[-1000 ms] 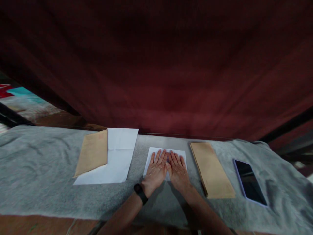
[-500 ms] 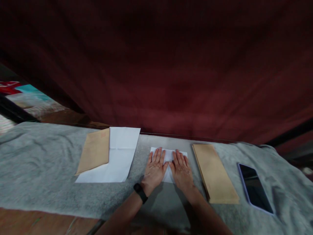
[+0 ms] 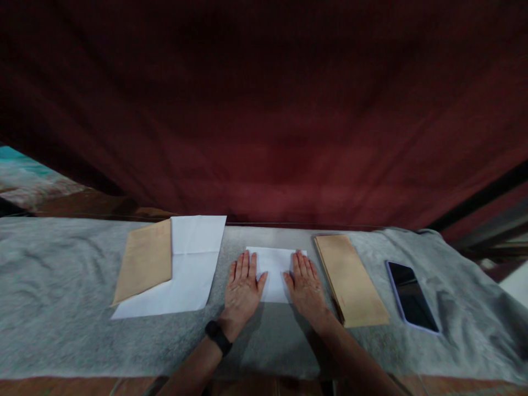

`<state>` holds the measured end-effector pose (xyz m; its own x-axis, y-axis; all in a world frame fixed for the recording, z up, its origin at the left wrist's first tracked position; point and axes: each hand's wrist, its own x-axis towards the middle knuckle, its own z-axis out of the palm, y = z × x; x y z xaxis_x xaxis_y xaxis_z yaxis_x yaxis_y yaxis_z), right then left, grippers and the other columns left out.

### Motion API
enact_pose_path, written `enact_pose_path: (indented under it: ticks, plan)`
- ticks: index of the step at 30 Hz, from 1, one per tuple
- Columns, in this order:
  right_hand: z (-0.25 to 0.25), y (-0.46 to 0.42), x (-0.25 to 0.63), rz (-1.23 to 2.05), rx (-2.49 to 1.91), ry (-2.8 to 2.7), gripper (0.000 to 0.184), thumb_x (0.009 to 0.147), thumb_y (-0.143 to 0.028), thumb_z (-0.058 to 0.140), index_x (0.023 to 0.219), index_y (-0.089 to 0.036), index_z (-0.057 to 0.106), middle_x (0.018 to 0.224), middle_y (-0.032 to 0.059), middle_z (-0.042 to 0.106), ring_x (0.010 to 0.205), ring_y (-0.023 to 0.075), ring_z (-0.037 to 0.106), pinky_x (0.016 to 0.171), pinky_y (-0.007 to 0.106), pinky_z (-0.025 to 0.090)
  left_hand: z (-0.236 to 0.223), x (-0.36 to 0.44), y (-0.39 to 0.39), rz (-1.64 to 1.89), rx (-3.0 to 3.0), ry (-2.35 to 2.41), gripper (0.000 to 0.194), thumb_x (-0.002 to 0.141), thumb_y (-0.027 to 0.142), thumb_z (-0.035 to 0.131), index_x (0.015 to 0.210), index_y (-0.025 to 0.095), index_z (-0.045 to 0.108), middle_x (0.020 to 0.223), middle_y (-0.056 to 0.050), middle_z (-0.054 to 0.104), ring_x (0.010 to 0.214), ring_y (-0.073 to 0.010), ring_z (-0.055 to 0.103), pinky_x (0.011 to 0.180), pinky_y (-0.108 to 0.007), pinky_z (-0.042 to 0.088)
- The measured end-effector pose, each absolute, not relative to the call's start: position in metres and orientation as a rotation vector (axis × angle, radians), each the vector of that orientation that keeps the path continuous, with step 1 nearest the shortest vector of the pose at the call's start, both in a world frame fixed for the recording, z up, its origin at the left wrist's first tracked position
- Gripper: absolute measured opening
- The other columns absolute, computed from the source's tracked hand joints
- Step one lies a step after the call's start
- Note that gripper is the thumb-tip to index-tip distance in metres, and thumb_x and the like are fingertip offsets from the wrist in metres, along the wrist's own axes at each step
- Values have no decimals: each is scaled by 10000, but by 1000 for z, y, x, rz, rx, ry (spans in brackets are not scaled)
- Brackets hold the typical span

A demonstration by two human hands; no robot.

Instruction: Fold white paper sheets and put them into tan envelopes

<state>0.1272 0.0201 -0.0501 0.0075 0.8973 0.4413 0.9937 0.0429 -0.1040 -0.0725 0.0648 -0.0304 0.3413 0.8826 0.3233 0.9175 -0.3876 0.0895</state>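
Note:
A folded white sheet of paper (image 3: 275,275) lies flat on the grey cloth in front of me. My left hand (image 3: 244,283) rests palm down on its left edge, fingers stretched out, a black band round the wrist. On the right edge lies my right hand (image 3: 306,283), also flat with the thumb apart. Both hands cover the sides of the paper, while its middle shows between the thumbs. Neither hand grips anything.
To the left, a brown envelope (image 3: 144,258) overlaps a larger creased white sheet (image 3: 192,280). A stack of brown envelopes (image 3: 350,280) lies right of my hands, then a phone (image 3: 412,297). Grey cloth (image 3: 61,319) covers the surface; a dark red curtain (image 3: 284,137) hangs behind.
My hands have slid apart over the white paper, from touching at its middle out to its left and right edges. The view has shifted slightly; the other things lie as before.

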Motion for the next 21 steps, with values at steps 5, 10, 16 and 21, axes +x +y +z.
enact_pose_path:
  ticks: [5, 10, 16, 21]
  plan:
    - [-49, 15, 129, -312, -1940, -1936, 609, 1079, -401, 345, 1557, -24, 363, 1592, 231, 402, 1481, 319, 391, 1200, 495, 344, -30, -81, 60, -527, -2471, -1708, 607, 1044, 425, 340, 1532, 76, 432, 1587, -214, 416, 1489, -334, 386, 1211, -533, 324]
    - [-52, 7, 130, -351, -1948, -1919, 626, 1081, -401, 350, 1581, -26, 311, 1591, 236, 398, 1481, 325, 390, 1197, 503, 349, -30, -87, 56, -523, -2469, -1699, 615, 1047, 419, 301, 1532, 62, 428, 1584, -223, 414, 1481, -349, 396, 1192, -549, 340]
    - [-46, -4, 133, -325, -1984, -1910, 644, 1068, -406, 388, 1594, -47, 295, 1598, 218, 394, 1476, 330, 398, 1210, 517, 326, -20, -85, 58, -491, -2478, -1733, 588, 1033, 387, 340, 1498, 48, 463, 1525, -231, 502, 1421, -367, 470, 1148, -551, 378]
    - [-28, -11, 115, -172, -1820, -2066, 605, 1059, -366, 408, 1610, -143, 294, 1624, 126, 386, 1517, 283, 336, 1246, 514, 284, -15, -85, 70, -618, -2495, -1837, 533, 1012, 334, 368, 1453, 66, 498, 1306, -193, 678, 1180, -318, 628, 1008, -482, 500]
